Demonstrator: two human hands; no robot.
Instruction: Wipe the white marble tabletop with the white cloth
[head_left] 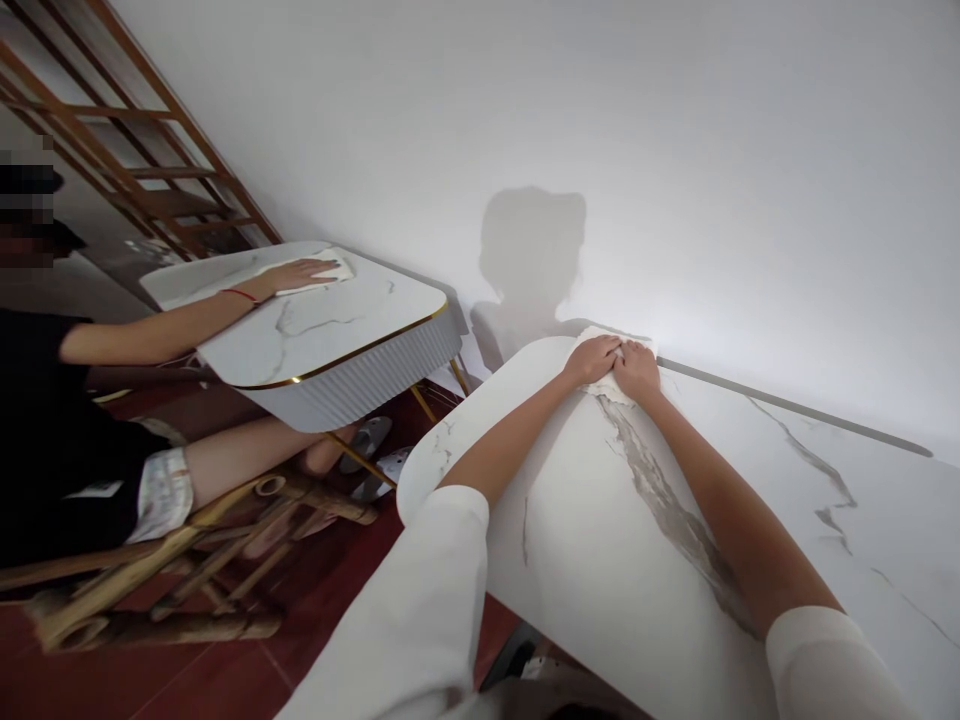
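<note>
Both of the person's hands lie flat, fingers spread rather than curled, pressing a white cloth (609,372) against the marble table (675,560). The left hand (594,358) and right hand (637,368) touch side by side on top of it; neither pinches it.

The cloth sits at the far edge of the marble table, just beside the white wall (570,120). Left of the marble table, well apart, stands a smaller gold-rimmed table (352,350), where a co-worker's hand (300,273) presses a second cloth (330,270).

With only palm pressure holding it, the cloth could, I judge, bunch or slip out from under the 2 hands, or jam against the wall.
</note>
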